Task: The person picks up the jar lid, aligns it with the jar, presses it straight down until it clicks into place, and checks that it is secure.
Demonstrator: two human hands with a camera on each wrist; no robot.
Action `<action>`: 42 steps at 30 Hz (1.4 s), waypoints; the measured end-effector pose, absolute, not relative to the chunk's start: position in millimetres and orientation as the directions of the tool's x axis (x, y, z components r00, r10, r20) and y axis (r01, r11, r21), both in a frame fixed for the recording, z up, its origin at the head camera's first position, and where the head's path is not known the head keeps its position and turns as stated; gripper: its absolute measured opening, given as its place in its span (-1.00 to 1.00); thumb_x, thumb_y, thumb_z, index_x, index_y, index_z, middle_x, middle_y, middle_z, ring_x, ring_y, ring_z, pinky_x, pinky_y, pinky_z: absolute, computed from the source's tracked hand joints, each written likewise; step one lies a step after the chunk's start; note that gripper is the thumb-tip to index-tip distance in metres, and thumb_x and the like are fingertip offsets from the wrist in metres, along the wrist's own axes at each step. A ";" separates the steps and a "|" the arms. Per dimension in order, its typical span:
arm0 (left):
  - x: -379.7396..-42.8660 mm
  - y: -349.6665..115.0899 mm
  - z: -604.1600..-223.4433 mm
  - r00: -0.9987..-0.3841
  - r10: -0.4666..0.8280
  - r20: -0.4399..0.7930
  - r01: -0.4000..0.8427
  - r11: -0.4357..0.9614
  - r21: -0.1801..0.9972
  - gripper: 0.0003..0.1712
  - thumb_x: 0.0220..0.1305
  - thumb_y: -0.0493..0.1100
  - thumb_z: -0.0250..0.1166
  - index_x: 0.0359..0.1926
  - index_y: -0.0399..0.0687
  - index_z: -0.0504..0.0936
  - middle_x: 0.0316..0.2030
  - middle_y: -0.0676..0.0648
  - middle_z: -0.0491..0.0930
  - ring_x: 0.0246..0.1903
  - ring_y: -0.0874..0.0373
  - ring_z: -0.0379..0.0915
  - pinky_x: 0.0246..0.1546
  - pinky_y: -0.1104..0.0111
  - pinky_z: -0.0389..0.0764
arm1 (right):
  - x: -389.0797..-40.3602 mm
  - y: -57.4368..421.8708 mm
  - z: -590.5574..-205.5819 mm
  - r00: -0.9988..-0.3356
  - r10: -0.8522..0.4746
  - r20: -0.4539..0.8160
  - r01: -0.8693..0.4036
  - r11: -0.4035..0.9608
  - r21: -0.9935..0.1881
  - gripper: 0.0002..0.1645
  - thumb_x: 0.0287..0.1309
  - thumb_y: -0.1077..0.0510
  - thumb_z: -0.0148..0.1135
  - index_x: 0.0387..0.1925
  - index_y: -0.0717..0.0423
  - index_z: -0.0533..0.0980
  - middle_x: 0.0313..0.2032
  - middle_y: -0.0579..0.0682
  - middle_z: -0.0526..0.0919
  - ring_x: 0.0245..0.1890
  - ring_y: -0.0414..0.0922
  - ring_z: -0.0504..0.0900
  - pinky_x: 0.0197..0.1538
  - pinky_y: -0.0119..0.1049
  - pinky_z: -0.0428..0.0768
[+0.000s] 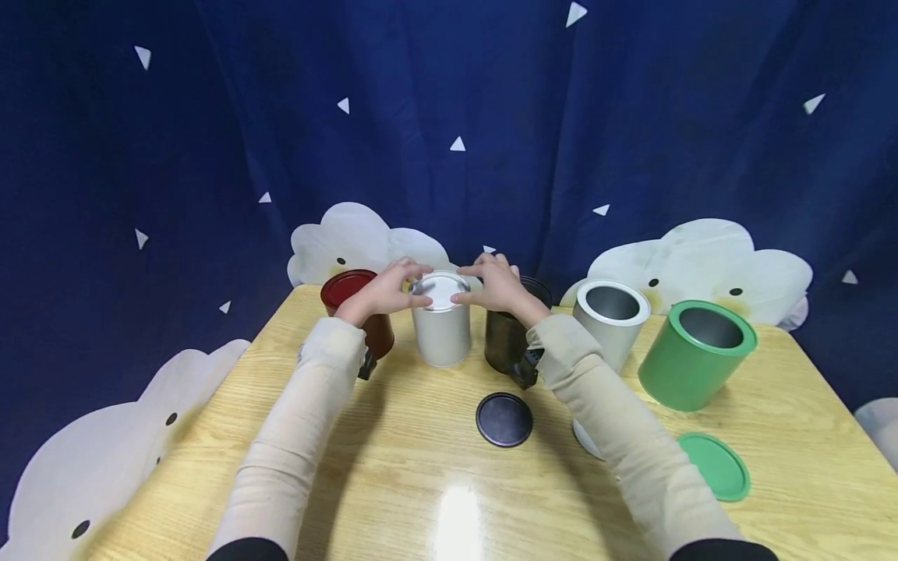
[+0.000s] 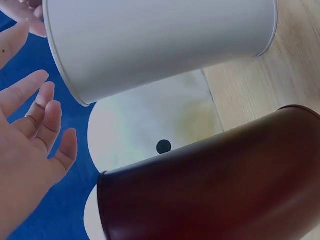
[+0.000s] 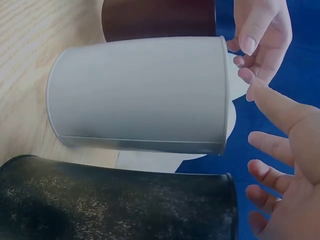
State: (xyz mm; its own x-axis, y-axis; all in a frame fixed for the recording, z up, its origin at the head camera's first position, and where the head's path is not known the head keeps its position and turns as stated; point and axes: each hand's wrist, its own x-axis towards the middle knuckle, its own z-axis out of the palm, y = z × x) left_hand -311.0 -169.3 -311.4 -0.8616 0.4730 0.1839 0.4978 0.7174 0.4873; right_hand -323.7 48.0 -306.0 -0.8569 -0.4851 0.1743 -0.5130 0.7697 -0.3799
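A white can (image 1: 442,339) stands upright between a dark red can (image 1: 379,336) and a black can (image 1: 502,343). On its top lies a shiny pale lid (image 1: 442,291). My left hand (image 1: 390,290) is at the lid's left side, thumb over the near edge and fingers toward the far rim. Mirroring it on the right is my right hand (image 1: 496,285), its thumb on the lid's near edge. In the left wrist view the left hand's fingers (image 2: 50,120) are spread and slightly bent just beyond the rim; the right wrist view shows the right hand's fingers (image 3: 267,175) likewise.
At right, a second white can (image 1: 612,319) and a green can (image 1: 691,362) stand without lids. A black lid (image 1: 504,419), a green lid (image 1: 715,467) and a white lid (image 1: 586,441), partly behind the right sleeve, lie on the wooden table (image 1: 400,483). A blue curtain (image 1: 435,93) hangs behind.
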 end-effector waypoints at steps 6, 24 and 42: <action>-306.5 -170.6 -307.9 -0.838 0.485 0.252 0.541 0.675 0.501 -0.41 0.03 -0.21 0.35 0.09 -0.36 0.44 -0.23 -0.26 0.44 -0.19 -0.10 0.30 -0.15 0.17 0.33 | -318.7 50.9 -303.4 -0.851 -0.487 0.197 -0.524 0.755 -0.394 -0.31 -0.10 -0.16 0.36 0.08 0.05 0.50 -0.09 0.12 0.44 -0.08 0.03 0.27 -0.09 -0.05 0.20; -278.3 -163.9 -313.5 -0.771 0.504 0.388 0.635 0.572 0.519 -0.35 -0.02 -0.22 0.38 0.11 -0.36 0.40 -0.27 -0.23 0.44 -0.24 -0.05 0.30 -0.20 0.13 0.34 | -287.1 89.8 -300.4 -0.795 -0.487 0.362 -0.606 0.665 -0.437 -0.34 -0.17 -0.09 0.42 0.00 0.13 0.55 -0.20 0.11 0.45 -0.14 0.04 0.32 -0.08 -0.03 0.27; -240.1 -157.5 -320.4 -0.731 0.514 0.449 0.682 0.530 0.504 -0.20 -0.10 -0.20 0.44 0.20 -0.28 0.32 -0.21 -0.18 0.43 -0.18 -0.08 0.32 -0.17 0.22 0.33 | -249.1 130.4 -304.9 -0.703 -0.544 0.457 -0.710 0.568 -0.416 -0.38 -0.25 0.05 0.47 -0.07 0.22 0.57 -0.27 0.09 0.46 -0.27 0.00 0.30 -0.19 -0.15 0.26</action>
State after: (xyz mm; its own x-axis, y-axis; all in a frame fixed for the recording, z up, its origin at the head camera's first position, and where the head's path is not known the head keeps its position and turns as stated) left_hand -240.1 -157.5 -320.4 -0.7311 0.5141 0.4485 0.6819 0.5296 0.5044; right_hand -249.1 130.4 -304.9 -0.7031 -0.5445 0.4574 -0.7103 0.5682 -0.4156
